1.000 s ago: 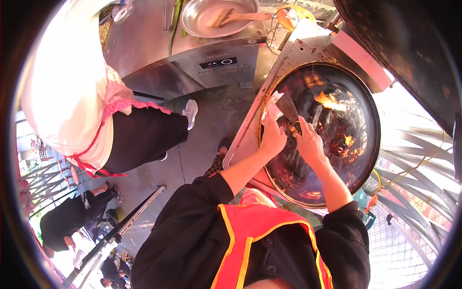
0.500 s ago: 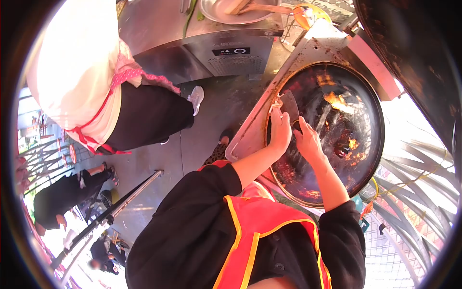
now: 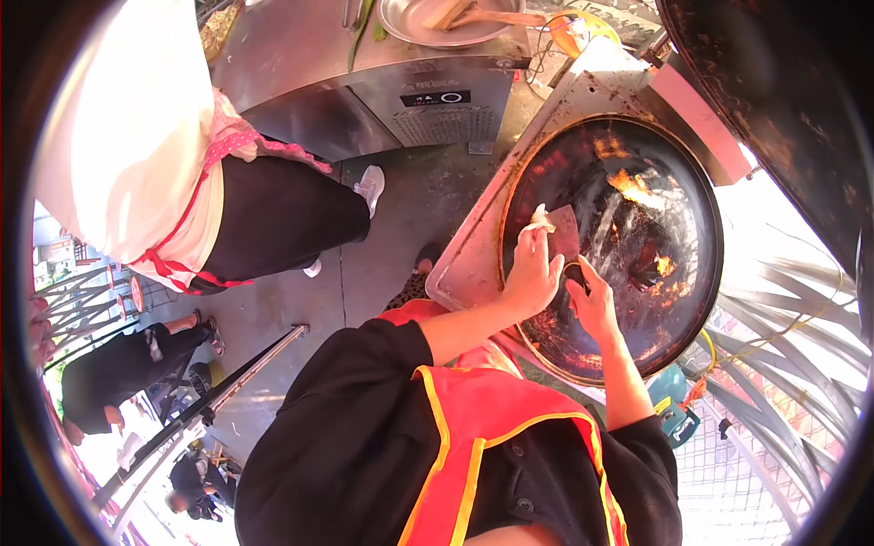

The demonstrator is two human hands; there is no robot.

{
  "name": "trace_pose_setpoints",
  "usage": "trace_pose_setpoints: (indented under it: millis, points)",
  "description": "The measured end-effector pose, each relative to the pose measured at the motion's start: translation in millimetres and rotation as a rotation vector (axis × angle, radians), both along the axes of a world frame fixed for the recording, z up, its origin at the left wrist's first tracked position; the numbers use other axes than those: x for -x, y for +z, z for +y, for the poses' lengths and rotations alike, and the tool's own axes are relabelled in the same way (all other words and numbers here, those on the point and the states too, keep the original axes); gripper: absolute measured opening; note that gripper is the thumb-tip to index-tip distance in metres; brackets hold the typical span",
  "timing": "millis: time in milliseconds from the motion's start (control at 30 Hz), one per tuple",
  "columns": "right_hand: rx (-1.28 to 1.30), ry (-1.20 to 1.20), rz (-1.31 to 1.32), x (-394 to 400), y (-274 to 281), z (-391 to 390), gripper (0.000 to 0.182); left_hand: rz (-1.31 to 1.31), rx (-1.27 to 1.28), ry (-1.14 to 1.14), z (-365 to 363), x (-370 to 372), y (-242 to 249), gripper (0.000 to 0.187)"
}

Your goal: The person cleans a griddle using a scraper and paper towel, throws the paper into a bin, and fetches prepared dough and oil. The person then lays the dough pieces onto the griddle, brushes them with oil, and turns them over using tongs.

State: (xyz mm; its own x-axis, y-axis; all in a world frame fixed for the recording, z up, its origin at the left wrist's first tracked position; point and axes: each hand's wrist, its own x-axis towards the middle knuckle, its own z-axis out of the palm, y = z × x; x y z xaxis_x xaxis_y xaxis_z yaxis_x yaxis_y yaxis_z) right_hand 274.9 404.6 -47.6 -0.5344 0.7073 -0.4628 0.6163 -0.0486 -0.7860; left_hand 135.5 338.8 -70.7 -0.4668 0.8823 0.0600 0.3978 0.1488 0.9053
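A large round dark griddle lies in front of me, its surface shiny with orange glints. Over its left part, my right hand grips the dark handle of a flat, broad-bladed scraper. The blade points away from me. Beside it, my left hand has its fingers around a small crumpled whitish piece, close to the blade's left edge. Whether that piece is paper, cloth or food cannot be made out.
A pale metal frame borders the griddle. Above right hangs a large dark lid. A metal counter bears a pan with a wooden-handled tool. A person in a pink-trimmed apron stands at left. A teal object sits below the griddle.
Both hands have moved toward me and slightly right, bringing the scraper and whitish piece with them. The blade has turned to show more of its flat face.
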Motion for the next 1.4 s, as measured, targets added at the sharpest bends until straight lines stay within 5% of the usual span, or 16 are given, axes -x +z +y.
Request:
trace_pose_setpoints:
  millis: [267,400,433,533,667,933,1200,1267,1333,1400]
  points:
    - [0.029,-0.118,0.090,45.6,-3.5,15.8,0.046,0.601,-0.062,-0.321,49.0,82.5,2.7,0.027]
    - [0.083,-0.183,0.057,52.0,-5.1,8.3,0.042,1.024,-0.060,-0.442,75.5,101.0,-37.6,0.014]
    - [0.013,-0.189,0.052,45.8,-6.2,5.5,0.042,1.061,-0.168,-0.447,80.7,103.6,-47.7,0.013]
    - [-0.195,-0.208,0.028,9.3,-11.5,-3.8,0.042,1.104,0.179,-0.695,87.8,105.8,-26.4,0.014]
    - [-0.083,-0.425,0.015,-37.1,23.9,-29.7,0.048,1.273,0.132,-0.872,96.8,111.1,-17.7,0.011]
    - [-0.078,-0.838,0.244,-94.5,26.3,-112.8,0.049,1.127,0.443,-1.191,71.4,91.8,3.3,0.013]
    - [-0.123,-1.266,0.115,-108.6,67.0,-208.9,0.046,0.871,0.331,-1.480,-2.6,19.6,-16.2,0.023]
    - [-0.138,-1.353,0.134,-113.0,66.4,-228.0,0.046,0.641,0.065,-1.505,-21.4,-4.8,-52.3,0.018]
    - [-0.144,-1.451,0.145,-118.1,64.1,-246.3,0.045,0.558,0.002,-1.613,-21.4,-39.2,-37.0,0.017]
    - [-0.146,-1.450,0.117,-128.9,67.0,-258.5,0.043,0.440,-0.319,-1.616,-21.8,-66.8,-49.1,0.011]
